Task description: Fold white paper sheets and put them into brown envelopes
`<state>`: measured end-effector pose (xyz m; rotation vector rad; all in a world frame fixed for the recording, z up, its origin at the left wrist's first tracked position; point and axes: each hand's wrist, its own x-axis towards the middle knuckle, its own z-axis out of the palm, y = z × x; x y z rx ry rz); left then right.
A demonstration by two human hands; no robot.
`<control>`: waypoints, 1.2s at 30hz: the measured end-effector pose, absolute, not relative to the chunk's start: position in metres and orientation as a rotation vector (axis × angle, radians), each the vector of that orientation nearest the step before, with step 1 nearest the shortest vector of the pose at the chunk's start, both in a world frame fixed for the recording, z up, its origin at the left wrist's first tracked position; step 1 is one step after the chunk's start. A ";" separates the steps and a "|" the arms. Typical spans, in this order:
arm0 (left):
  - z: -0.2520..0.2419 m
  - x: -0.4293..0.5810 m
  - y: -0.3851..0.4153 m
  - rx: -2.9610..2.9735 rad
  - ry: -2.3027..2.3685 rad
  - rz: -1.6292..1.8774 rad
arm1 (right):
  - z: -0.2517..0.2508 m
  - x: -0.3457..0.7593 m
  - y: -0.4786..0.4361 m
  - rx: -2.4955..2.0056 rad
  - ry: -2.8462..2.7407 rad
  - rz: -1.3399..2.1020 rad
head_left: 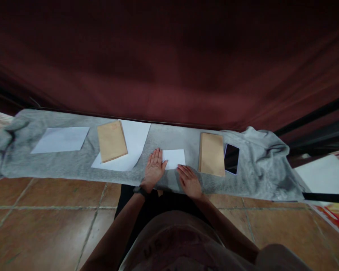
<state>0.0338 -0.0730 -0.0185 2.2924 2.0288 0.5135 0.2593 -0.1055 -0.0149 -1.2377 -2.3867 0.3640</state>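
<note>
A small folded white paper [175, 157] lies on a grey cloth [73, 165] spread over the surface in front of me. My left hand [154, 168] rests flat with fingers stretched out, its thumb touching the paper's left edge. My right hand [188, 179] lies flat too, fingers extended toward the paper's lower right corner. Neither hand grips anything. A dark band sits on my left wrist.
Left of my hands a brown envelope [112, 140] lies on a large white sheet [135, 145]; another white sheet [60, 139] is farther left. On the right sit a stack of brown envelopes [211, 154] and a dark phone [231, 158]. A dark red curtain hangs behind. Tiled floor below.
</note>
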 end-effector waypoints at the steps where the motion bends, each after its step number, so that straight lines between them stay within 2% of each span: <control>1: -0.019 0.033 -0.078 2.293 2.027 0.516 | -0.014 0.259 -0.105 -1.237 -2.385 0.367; 10: -0.007 0.028 -0.107 2.555 1.565 0.349 | -0.004 0.246 -0.087 -1.168 -2.521 0.352; 24: -0.007 0.023 -0.108 2.630 1.413 0.370 | -0.024 0.228 -0.048 -1.413 -2.370 0.223; 31: -0.005 0.025 -0.108 2.602 1.419 0.382 | -0.015 0.226 -0.031 -1.622 -2.355 0.245; 36: -0.006 0.026 -0.110 2.577 1.434 0.357 | -0.010 0.213 -0.045 -1.377 -2.437 0.338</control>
